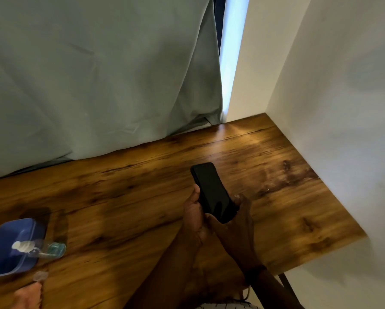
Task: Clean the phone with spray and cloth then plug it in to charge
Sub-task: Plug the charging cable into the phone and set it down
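Note:
A black phone (212, 192) with a dark screen is held a little above the wooden table (124, 188), right of centre, tilted with its top end away from me. My left hand (193, 217) grips its lower left edge, the thumb lying along the side. My right hand (237, 226) cups its lower right corner from beneath. A small clear spray bottle (42, 249) with a white nozzle and teal liquid lies on its side at the far left, resting across the rim of a blue tray (6, 248).
A grey-green curtain (98, 81) hangs along the table's far edge. A white wall (343, 108) runs down the table's right side. A small clear cap (40, 275) and a blurred pale shape (27, 295) sit at the bottom left corner.

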